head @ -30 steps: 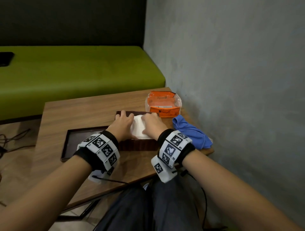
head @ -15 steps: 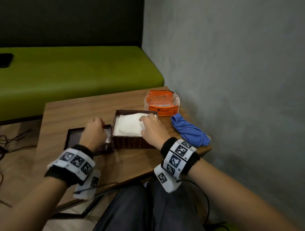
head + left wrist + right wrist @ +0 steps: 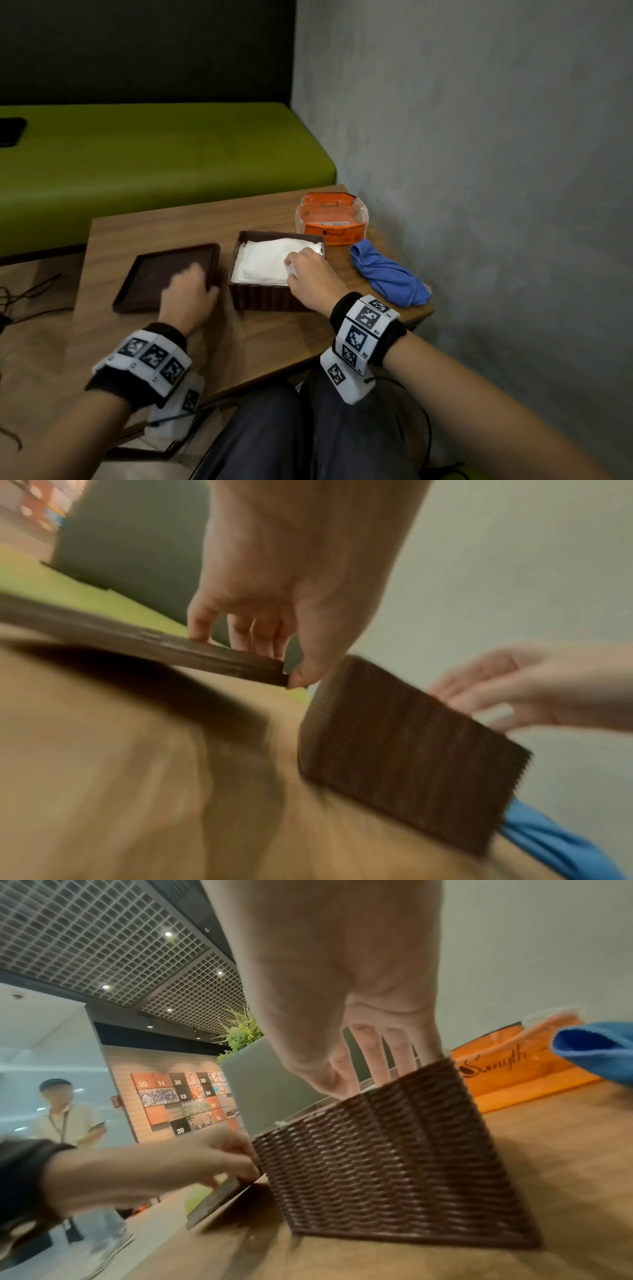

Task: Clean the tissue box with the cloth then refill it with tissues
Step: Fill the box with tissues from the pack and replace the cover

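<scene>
Hands at work over a wooden table set against a grey wall. Left hand clamped on the near right corner of a flat dark brown lid, fingers on top and thumb at the edge, the corner lifted off the wood in the left wrist view. Right hand lowered into the open dark brown woven tissue box, fingers bent onto the stack of white tissues filling it; whether pinching a sheet or only pressing cannot be told. Box upright on the table, just right of the lid and apart from it. Behind the box, touching or nearly so, an orange plastic tissue pack. To the right, near the table edge, a crumpled blue cloth, untouched. Beyond the table, a green upholstered bench. In the right wrist view, a person standing in the background.
</scene>
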The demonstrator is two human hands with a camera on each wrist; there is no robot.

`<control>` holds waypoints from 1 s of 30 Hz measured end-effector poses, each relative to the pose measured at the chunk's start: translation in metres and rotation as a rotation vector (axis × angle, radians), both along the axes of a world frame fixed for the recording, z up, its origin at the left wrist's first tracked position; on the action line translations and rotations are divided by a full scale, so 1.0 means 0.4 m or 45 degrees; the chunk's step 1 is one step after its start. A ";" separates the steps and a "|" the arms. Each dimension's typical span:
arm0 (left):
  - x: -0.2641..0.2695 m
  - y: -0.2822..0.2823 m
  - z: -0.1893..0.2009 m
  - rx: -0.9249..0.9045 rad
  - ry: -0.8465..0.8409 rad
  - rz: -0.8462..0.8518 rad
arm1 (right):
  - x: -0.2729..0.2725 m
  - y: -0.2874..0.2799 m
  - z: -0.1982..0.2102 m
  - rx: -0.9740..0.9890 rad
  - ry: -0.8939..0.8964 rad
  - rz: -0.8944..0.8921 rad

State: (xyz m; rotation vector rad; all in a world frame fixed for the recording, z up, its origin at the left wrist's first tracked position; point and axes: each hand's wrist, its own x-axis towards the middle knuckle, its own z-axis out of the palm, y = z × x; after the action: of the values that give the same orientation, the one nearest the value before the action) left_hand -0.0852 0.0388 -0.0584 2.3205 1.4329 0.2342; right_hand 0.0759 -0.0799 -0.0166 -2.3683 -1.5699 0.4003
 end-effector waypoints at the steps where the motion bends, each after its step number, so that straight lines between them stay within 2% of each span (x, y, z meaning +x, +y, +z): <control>1: 0.003 0.020 0.036 0.061 -0.115 0.044 | 0.008 0.000 0.006 0.020 0.027 -0.007; 4: 0.027 0.052 0.179 0.155 -0.582 0.144 | 0.026 0.005 0.032 0.123 0.124 -0.010; 7: 0.068 0.056 0.313 0.154 -0.949 0.035 | 0.044 0.025 0.063 0.266 0.097 0.027; 9: 0.105 0.052 0.359 -0.029 -1.186 -0.084 | 0.064 0.040 0.092 0.395 0.099 0.025; 11: 0.146 0.035 0.359 -0.325 -1.363 -0.139 | 0.091 0.052 0.122 0.441 0.169 -0.020; 14: 0.193 -0.005 0.293 -0.697 -1.449 -0.078 | 0.138 0.050 0.136 0.301 0.085 -0.046; 17: 0.203 -0.030 0.207 -0.920 -1.445 0.053 | 0.171 0.029 0.112 0.084 -0.003 0.013; 18: 0.203 -0.034 0.183 -0.911 -1.405 0.060 | 0.174 0.021 0.099 0.041 -0.013 0.024; 19: 0.201 -0.031 0.161 -0.784 -1.292 0.020 | 0.176 0.015 0.084 0.018 -0.015 0.031; 22: 0.165 0.005 0.119 -0.156 -0.811 -0.330 | 0.173 0.010 0.048 -0.077 -0.005 0.114; 23: 0.147 0.020 0.112 -0.107 -0.723 -0.464 | 0.171 0.012 0.037 -0.118 -0.029 0.165; 25: 0.118 0.039 0.104 -0.181 -0.605 -0.658 | 0.163 0.020 0.022 -0.167 -0.062 0.243; 30: 0.094 0.072 0.066 -0.116 -0.317 -0.833 | 0.141 0.051 0.019 -0.204 -0.075 0.348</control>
State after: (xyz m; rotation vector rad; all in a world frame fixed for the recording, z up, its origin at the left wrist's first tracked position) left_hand -0.0475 0.0676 -0.0319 2.4357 0.5117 0.2445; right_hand 0.1322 -0.0594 -0.0089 -2.3013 -1.9655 0.5354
